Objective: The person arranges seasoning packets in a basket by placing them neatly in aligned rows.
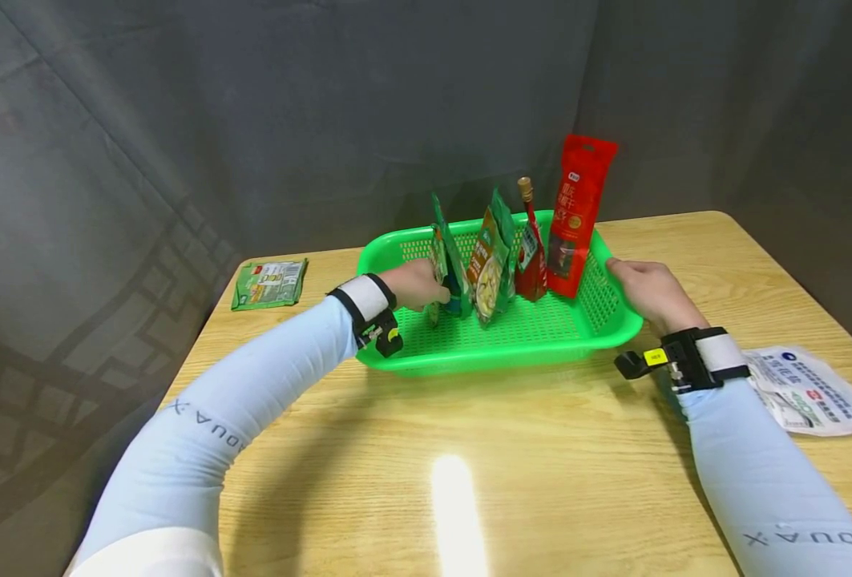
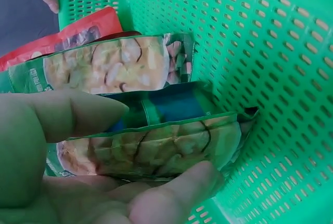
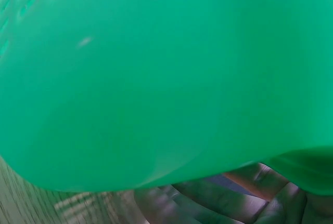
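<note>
A green plastic basket stands on the table, with several packets upright in it. My left hand reaches inside its left part and pinches a green food packet between thumb and fingers. Beside that packet stands another green packet with a blue patch. Farther right are a packet with a food picture, a dark red bottle-shaped pouch and a tall red packet. My right hand grips the basket's right rim, its fingers curled beneath the edge in the right wrist view.
A flat green packet lies on the table left of the basket. Under the right forearm's outer side lies a white printed bag. Grey cloth hangs behind the table.
</note>
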{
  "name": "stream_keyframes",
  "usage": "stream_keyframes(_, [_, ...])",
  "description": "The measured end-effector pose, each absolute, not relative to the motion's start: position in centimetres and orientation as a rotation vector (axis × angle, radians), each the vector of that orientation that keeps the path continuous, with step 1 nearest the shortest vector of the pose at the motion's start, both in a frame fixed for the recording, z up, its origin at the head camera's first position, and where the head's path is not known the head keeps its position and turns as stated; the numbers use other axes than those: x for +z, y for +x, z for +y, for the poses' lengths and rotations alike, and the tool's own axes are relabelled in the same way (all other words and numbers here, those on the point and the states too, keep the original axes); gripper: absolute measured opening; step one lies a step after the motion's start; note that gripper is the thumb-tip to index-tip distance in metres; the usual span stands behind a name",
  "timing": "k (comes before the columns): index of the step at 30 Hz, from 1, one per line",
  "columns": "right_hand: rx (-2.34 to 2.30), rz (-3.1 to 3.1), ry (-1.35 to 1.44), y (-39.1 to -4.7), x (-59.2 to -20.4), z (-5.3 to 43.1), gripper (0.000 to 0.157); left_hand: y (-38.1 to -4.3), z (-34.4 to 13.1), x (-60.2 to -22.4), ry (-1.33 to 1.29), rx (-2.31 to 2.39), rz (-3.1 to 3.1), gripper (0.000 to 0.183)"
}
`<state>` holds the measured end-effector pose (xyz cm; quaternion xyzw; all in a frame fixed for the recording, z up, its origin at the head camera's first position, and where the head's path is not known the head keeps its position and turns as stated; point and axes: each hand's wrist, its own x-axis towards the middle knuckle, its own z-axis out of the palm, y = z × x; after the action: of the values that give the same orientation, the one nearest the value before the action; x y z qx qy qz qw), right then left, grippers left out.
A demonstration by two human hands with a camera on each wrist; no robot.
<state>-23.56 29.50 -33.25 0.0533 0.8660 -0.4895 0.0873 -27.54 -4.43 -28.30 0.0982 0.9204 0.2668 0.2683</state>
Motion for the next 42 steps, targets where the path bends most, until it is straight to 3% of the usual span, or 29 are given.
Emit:
stream_keyframes(4, [-1.453,2.576,0.168,-23.6,-33.2,29.5,0.084,-27.5,-4.7,-28.3,0.282,0.736,2.473,0.050])
stream_keyframes(13, [-1.440,2.566,0.159,-23.6,-33.1,29.6,0.087,-27.0,-5.7,-28.0,0.250,0.779,2.446,0.025])
stream_keyframes(20, [-1.448,2.545,0.160,-23.5,-33.1,29.7,0.089,-26.8,-6.0,-27.9,0.219,0.759,2.481,0.037])
stream_keyframes(24, [-1.447,2.553,0.166,-23.5,-33.1,29.6,0.087,-27.0,-6.2,-27.9,0.203,0.761,2.466,0.030])
stream_keyframes(30, [-1.452,2.553,0.170,-23.5,-33.0,29.6,0.086,-27.2,-6.4,-27.8,0.215,0.748,2.459,0.049])
stream_keyframes(42, [-1.460,2.548,0.173,-23.6,-33.2,29.6,0.085,-27.9,-5.7,-28.2,0.330,0.535,2.639,0.037])
